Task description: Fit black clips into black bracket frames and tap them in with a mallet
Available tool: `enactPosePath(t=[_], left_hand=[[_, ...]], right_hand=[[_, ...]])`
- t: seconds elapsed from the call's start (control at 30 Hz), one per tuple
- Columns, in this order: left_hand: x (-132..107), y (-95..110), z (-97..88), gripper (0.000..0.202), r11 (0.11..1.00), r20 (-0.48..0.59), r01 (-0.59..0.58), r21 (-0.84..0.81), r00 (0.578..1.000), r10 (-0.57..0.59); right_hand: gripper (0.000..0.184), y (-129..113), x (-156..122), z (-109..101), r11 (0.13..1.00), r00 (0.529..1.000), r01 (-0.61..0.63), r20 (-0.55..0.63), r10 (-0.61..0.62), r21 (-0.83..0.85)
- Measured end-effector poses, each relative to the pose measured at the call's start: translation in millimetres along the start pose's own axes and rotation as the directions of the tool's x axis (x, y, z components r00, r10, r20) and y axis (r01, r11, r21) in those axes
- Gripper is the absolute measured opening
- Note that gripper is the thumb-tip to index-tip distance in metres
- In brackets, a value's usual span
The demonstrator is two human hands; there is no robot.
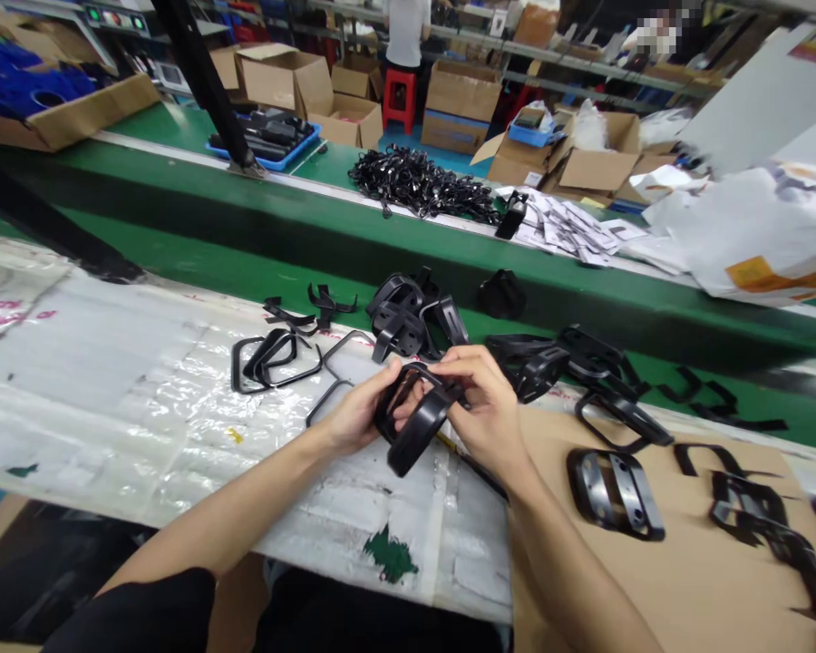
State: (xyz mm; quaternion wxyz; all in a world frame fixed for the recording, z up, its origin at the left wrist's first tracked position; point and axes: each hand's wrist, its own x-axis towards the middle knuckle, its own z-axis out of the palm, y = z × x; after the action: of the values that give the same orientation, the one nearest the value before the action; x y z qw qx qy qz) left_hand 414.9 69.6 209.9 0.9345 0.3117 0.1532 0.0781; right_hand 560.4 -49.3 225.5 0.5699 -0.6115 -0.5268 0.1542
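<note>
Both of my hands grip one black plastic frame part [418, 422] just above the workbench. My left hand [362, 413] holds its left side with fingers curled round the rim. My right hand [484, 404] pinches its upper right edge. Right behind the hands lies a heap of similar black frame parts [408, 317]. Thin black ring frames [272, 358] lie to the left on the clear plastic sheet [109, 381]. More black parts [616, 494] rest on the brown cardboard [686, 571] to the right.
A green conveyor belt [299, 245] runs across behind the bench, with a pile of black straps [422, 181] and white paper leaflets [571, 227] beyond it. Cardboard boxes [462, 95] and a blue tray [272, 141] stand at the back. A person in white stands far off by a red stool [400, 95].
</note>
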Motion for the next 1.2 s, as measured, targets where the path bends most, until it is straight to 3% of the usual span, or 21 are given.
enactPosePath(t=[0.13, 0.23, 0.37, 0.53, 0.67, 0.83, 0.9, 1.07, 1.2], left_hand=[[-1, 0, -1.0, 0.036, 0.988, 0.121, 0.103, -0.116, 0.989, -0.089], [-2, 0, -0.6, 0.034, 0.976, 0.16, 0.151, -0.155, 0.979, -0.126], [-2, 0, 0.3, 0.037, 0.996, 0.125, 0.065, -0.069, 0.991, -0.056], [1, 1, -1.1, 0.04, 0.984, 0.135, 0.14, -0.111, 0.983, -0.125], [2, 0, -0.8, 0.04, 0.988, 0.108, 0.092, -0.126, 0.991, -0.079], [3, -4, 1.0, 0.041, 0.988, 0.081, 0.084, -0.132, 0.994, -0.074], [4, -6, 1.3, 0.04, 0.985, 0.095, 0.101, -0.14, 0.992, -0.088], [4, -10, 0.5, 0.042, 0.998, -0.014, -0.059, 0.02, 0.998, 0.059], [5, -5, -3.3, 0.034, 0.997, -0.005, -0.008, 0.082, 1.0, 0.008]], right_hand=[[0.009, 1, 0, -1, 0.998, 0.999, -0.044, 0.005, 0.044, -0.033], [0.008, 1, -1, 0, 0.996, 0.999, -0.053, -0.014, 0.052, -0.07], [0.011, 2, -1, -2, 0.996, 0.999, -0.046, -0.024, 0.044, -0.079], [0.016, 1, 1, -5, 0.996, 0.996, -0.087, -0.004, 0.087, -0.032], [0.015, -2, 3, -7, 0.994, 0.992, -0.105, 0.064, 0.107, -0.028], [0.012, 4, 0, -6, 0.984, 0.988, -0.142, 0.039, 0.147, -0.108], [0.012, 5, -1, -4, 0.976, 0.977, -0.206, 0.037, 0.209, -0.078], [0.019, -1, 3, -4, 0.942, 0.945, -0.326, 0.071, 0.321, 0.075], [0.028, -1, 8, -10, 0.902, 0.923, -0.385, 0.103, 0.371, 0.197]])
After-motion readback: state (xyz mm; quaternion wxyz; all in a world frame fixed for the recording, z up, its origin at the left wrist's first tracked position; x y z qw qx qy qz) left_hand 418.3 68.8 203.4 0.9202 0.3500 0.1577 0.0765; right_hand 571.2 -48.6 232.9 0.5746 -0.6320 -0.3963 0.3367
